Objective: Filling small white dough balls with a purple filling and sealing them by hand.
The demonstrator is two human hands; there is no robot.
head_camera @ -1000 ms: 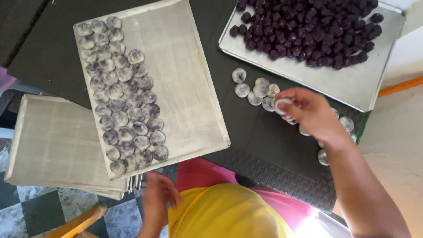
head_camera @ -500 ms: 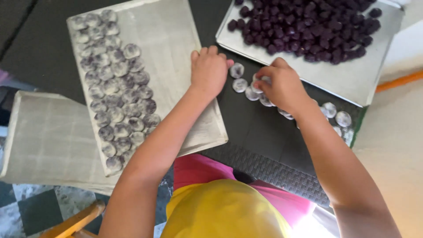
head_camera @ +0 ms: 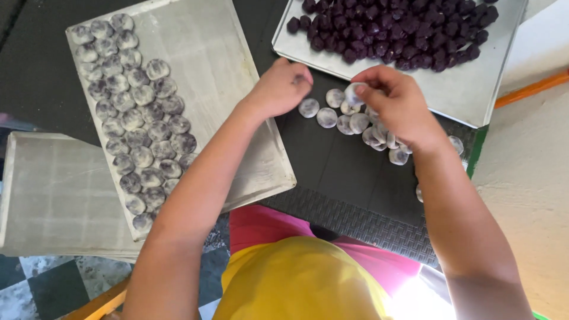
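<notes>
Head view: right hand [head_camera: 396,105] pinches a dough disc [head_camera: 354,92]; left hand [head_camera: 280,89] curled.

The left hand [head_camera: 278,89], down near the person's lap a second ago, now lies stretched across the floured tray's [head_camera: 237,89] right edge, closed just beside the loose dough discs [head_camera: 347,118] on the dark mat [head_camera: 332,178]. The right hand [head_camera: 397,106] now pinches one disc [head_camera: 354,93], lifted above that cluster.

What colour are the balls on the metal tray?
Dark purple balls; head view, top right.
</notes>
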